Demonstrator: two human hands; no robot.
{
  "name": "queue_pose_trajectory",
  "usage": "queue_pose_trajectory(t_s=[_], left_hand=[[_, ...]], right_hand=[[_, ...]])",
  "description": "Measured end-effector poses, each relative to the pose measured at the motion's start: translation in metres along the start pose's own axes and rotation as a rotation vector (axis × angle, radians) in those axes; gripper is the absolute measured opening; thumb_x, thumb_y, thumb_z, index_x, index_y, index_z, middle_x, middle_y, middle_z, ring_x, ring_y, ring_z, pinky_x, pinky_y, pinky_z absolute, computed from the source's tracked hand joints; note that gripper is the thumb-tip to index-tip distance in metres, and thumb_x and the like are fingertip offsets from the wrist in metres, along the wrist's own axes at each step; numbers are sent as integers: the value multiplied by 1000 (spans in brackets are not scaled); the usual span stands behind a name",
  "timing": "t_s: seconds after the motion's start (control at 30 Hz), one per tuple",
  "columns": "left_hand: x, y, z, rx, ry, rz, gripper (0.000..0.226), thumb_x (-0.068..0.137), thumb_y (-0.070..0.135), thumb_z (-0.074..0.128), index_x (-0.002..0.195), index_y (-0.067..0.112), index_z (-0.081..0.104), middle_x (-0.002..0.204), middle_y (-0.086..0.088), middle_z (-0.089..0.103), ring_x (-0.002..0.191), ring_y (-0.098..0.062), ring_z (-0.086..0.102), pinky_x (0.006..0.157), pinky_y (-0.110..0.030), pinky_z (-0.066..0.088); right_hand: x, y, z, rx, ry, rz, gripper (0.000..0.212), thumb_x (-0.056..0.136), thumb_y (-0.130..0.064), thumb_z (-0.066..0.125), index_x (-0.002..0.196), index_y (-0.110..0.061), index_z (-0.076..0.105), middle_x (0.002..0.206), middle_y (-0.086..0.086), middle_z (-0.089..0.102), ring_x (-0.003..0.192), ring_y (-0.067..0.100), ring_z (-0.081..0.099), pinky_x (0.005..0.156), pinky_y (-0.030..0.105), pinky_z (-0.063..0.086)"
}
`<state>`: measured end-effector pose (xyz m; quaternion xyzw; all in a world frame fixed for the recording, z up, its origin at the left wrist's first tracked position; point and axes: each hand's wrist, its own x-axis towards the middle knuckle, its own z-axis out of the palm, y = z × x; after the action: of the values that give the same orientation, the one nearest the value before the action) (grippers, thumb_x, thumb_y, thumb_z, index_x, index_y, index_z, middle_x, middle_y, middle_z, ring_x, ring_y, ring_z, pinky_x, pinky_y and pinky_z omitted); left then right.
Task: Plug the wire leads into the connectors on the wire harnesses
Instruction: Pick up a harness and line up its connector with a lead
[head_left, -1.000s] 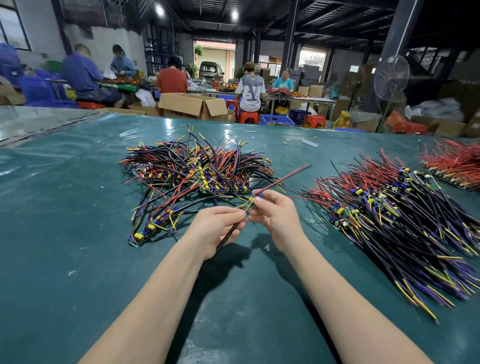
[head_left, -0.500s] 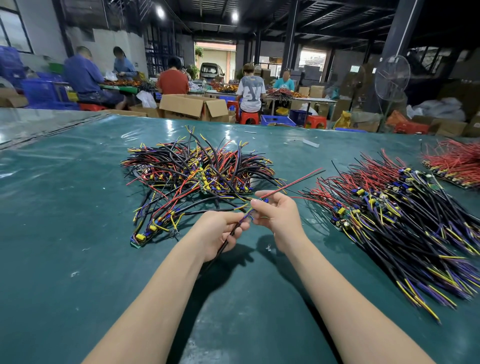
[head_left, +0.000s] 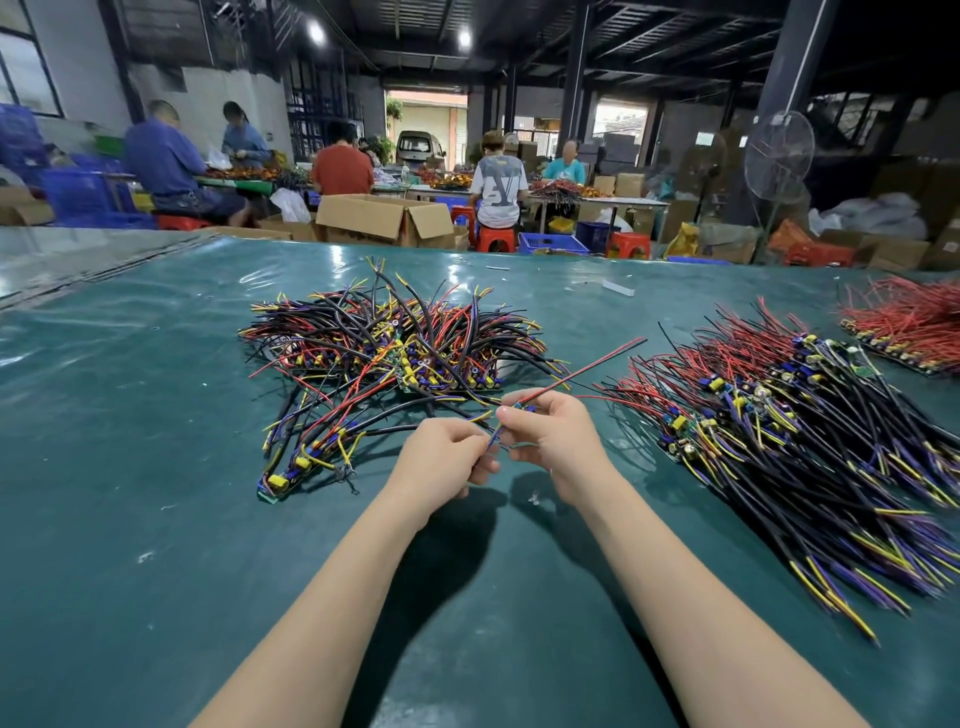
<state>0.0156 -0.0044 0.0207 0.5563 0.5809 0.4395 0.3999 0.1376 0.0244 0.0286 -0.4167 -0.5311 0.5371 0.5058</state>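
Note:
Over the green table (head_left: 156, 519), my left hand (head_left: 441, 462) and my right hand (head_left: 558, 441) meet around one wire harness (head_left: 497, 434). My right hand grips its connector end, and a red lead (head_left: 597, 364) sticks out from it up to the right. My left hand pinches the thin wires just left of the connector. The connector itself is mostly hidden by my fingers. A tangled pile of harnesses (head_left: 395, 343) lies just beyond my hands.
A second, fanned-out pile of harnesses (head_left: 789, 441) covers the table to the right, and a heap of red leads (head_left: 914, 322) lies at the far right edge. Cardboard boxes (head_left: 384, 218) and several seated people work beyond the table's far edge.
My hands have drawn slightly apart and the harness between them has shifted a little right, the red lead pointing further right. The piles have not moved.

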Motion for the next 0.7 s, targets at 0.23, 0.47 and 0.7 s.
queue_pose_trajectory(t_s=[0.23,0.47,0.7], left_hand=[[1,-2,-1,44,44,124,31,86,11,58,58,22,64,46,13,60,39,4,46,40,-9,32],[0,-1,-9,-160,2,-11,23,84,8,63,62,15,67,48,6,63,41,1,50,39,-12,34],[0,0,-7,-281,-100,-71,25,91,19,56,68,14,64,49,7,60,39,0,47,36,-12,31]], right_hand=[[1,-1,-6,42,-131,101,19,89,-3,55,72,-11,54,47,-6,56,38,2,51,40,15,44],[0,0,-4,92,-147,105,15,87,1,56,76,-8,57,48,-4,59,40,3,54,43,16,47],[0,-1,-5,76,-86,30,19,82,1,62,74,-15,56,50,-6,61,40,5,54,40,14,40]])
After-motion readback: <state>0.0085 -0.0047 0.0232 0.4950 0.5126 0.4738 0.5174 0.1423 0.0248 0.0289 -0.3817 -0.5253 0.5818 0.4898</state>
